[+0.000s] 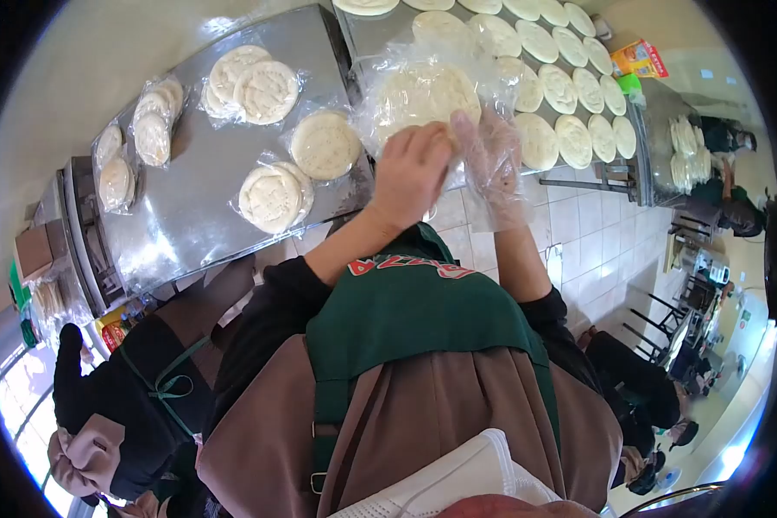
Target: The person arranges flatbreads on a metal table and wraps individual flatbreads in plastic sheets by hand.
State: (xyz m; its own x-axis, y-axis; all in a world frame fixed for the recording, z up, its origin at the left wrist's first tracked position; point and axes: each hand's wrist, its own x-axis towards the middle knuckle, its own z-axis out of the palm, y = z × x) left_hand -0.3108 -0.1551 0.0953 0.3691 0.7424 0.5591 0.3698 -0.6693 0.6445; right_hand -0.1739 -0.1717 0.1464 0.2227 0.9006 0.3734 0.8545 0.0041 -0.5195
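A clear plastic bag (373,110) with a round flatbread (429,97) inside lies at the near edge of the metal table. Bare and with its fingers curled, my left hand (416,166) grips the bag's near edge. My right hand (492,155), in a loose clear plastic glove, is closed on the same edge just to the right. The two hands almost touch, and their fingertips are partly hidden by plastic. Left of the bag sits a bagged flatbread (326,145); a bagged stack of flatbreads (272,197) is nearer to me.
Rows of unbagged flatbreads (559,89) cover the table on the right. More bagged flatbreads (252,85) lie on the left metal table (203,186). A yellow-and-red packet (639,59) stands at the far right. Co-workers are on both sides, one close at left (138,388).
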